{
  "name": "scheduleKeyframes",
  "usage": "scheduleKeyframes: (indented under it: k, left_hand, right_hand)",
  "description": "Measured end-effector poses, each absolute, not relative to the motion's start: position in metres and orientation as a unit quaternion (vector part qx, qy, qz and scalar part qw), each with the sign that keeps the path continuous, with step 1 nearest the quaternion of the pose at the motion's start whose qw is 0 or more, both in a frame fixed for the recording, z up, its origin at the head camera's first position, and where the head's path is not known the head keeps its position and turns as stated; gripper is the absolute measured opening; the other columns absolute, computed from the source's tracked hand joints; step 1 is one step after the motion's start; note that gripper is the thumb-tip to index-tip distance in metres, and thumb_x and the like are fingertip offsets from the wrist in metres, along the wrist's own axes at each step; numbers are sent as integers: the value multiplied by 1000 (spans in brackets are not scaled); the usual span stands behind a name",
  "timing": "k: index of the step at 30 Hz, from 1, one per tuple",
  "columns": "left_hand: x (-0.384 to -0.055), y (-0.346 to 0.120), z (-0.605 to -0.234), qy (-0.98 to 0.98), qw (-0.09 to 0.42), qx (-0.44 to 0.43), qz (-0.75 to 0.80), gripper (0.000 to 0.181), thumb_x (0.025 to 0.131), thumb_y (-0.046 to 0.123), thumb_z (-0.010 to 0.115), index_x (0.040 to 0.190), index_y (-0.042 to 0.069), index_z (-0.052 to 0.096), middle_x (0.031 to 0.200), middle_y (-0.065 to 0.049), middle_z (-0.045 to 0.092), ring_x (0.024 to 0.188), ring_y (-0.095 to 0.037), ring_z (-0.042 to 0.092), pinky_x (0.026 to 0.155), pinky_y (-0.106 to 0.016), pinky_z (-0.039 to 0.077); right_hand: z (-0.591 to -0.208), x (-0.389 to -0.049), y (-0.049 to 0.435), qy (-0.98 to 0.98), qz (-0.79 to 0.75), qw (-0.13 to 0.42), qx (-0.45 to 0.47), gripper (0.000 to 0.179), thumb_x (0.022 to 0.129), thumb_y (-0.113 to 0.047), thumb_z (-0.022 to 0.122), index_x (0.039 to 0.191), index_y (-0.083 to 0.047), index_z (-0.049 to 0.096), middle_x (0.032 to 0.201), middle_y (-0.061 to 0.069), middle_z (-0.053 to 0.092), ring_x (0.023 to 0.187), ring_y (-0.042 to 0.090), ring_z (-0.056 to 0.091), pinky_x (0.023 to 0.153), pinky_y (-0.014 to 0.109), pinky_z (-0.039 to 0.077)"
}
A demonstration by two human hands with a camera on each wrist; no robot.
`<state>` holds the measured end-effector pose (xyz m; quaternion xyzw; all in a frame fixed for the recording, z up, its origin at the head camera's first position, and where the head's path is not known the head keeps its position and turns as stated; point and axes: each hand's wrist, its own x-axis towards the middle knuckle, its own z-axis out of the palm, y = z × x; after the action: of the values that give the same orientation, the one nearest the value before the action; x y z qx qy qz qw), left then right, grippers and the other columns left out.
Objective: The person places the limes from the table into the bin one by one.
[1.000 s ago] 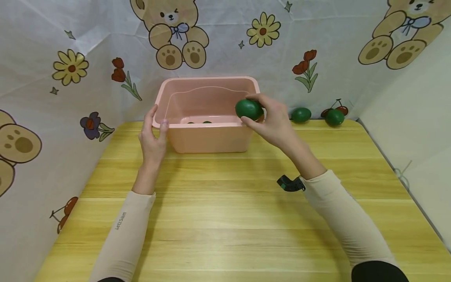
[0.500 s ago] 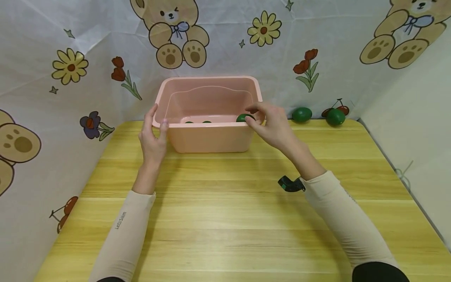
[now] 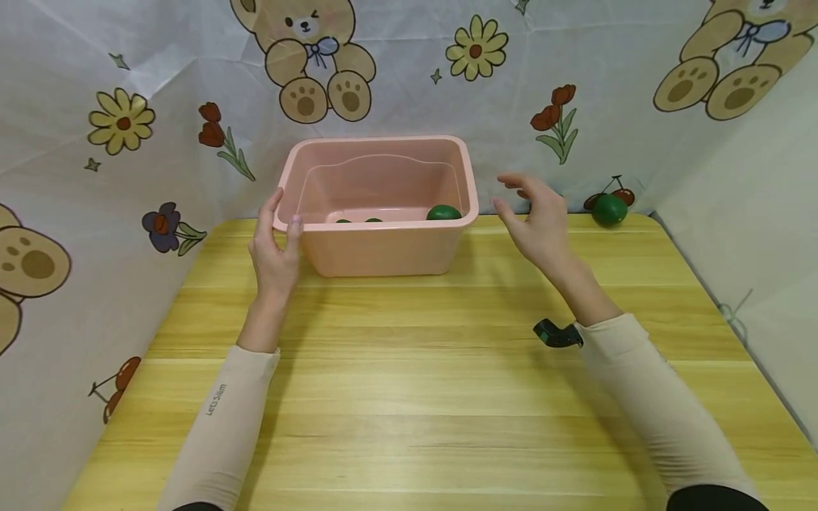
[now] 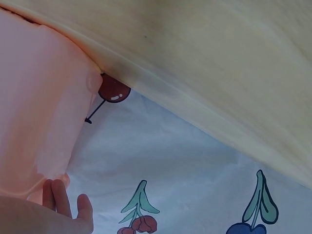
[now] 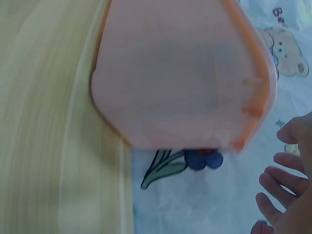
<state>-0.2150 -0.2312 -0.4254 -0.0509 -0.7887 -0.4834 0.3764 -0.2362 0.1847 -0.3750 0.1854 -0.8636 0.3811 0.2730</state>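
Observation:
My left hand (image 3: 273,259) holds the front left corner of a pink plastic bin (image 3: 383,252), thumb at the front and fingers along the side. Those fingers (image 4: 61,197) reach the bin's rim in the left wrist view. To the right of the bin, my right hand (image 3: 540,220) is raised with parted, slightly bent fingers and nothing in them. Inside the bin a green egg (image 3: 444,212) lies at the right, and the tops of two more green pieces show over the front rim. Another green egg is mostly hidden behind my right hand.
One more green egg (image 3: 609,210) sits at the back right of the wooden table (image 3: 409,376), against the printed cloth (image 3: 409,92). A pale wall (image 3: 748,234) borders the table on the right. A black wrist-mounted device (image 3: 557,334) juts from my right sleeve.
My right hand has lowered a green egg into the bin's right end, let it go, and moved right, out past the rim. My left hand stays on the bin's corner.

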Motion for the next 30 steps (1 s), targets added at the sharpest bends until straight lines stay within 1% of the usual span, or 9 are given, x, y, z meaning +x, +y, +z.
scheduleKeyframes:
  k: [10,13,14,18,20,21,24,27,30]
  left_hand:
    - [-214,-232,-425,-790,375,-48,-483,61,97,40,62,152,14,57,153,0,60,142,-17,55,119,-36,43]
    - [-214,-232,-425,-791,373,-49,-483,61,97,40,61,152,14,56,153,0,60,142,-16,54,119,-35,43]
    - [-215,-231,-425,-791,373,-50,-483,61,97,40,61,152,14,56,153,0,60,143,-16,54,120,-35,42]
    - [-215,-231,-425,-789,376,-52,-482,61,97,40,61,152,14,57,153,-1,60,143,-15,54,120,-35,42]
    - [-215,-231,-425,-788,377,-52,-484,60,97,39,62,151,13,57,153,-2,60,143,-17,54,120,-35,43]
    - [-215,-230,-425,-788,377,-51,-485,60,97,38,61,151,13,57,153,-2,60,142,-17,55,119,-36,43]
    - [-215,-230,-425,-785,378,-49,-488,60,97,37,61,151,12,57,153,-4,60,142,-20,55,120,-36,42]
    - [-215,-231,-425,-782,381,-54,-489,61,96,37,61,151,11,57,153,-5,60,142,-21,55,120,-36,42]
    - [-216,-232,-426,-785,380,-61,-485,62,97,39,61,151,11,57,153,-4,60,142,-19,55,120,-36,43]
  right_hand:
    - [-396,-254,239,-887,372,249,112,35,99,-13,67,133,-3,69,130,21,71,119,42,66,108,58,49]
    - [-402,-260,258,-893,371,240,83,36,100,-13,66,134,-4,69,132,19,71,121,40,65,109,53,50]
    - [-405,-263,264,-895,372,235,72,36,100,-13,65,135,-4,69,133,19,70,123,38,64,107,53,52]
    - [-414,-272,290,-898,385,210,21,39,103,-18,61,138,-4,67,136,20,68,123,38,62,107,45,52]
    - [-418,-275,302,-898,393,197,-2,41,104,-21,59,140,-3,65,137,21,66,123,38,61,107,44,51]
    - [-420,-276,307,-898,394,193,-11,42,104,-22,58,141,-3,64,137,21,66,122,38,60,105,40,51]
    - [-427,-279,321,-902,390,185,-19,45,104,-24,56,143,-2,62,138,23,64,124,38,58,103,38,50]
    - [-432,-281,333,-904,389,176,-22,47,105,-24,55,144,1,59,141,27,60,128,41,56,106,45,49]
    - [-436,-283,347,-905,388,171,-30,49,106,-24,54,146,5,55,144,31,55,128,48,53,116,57,37]
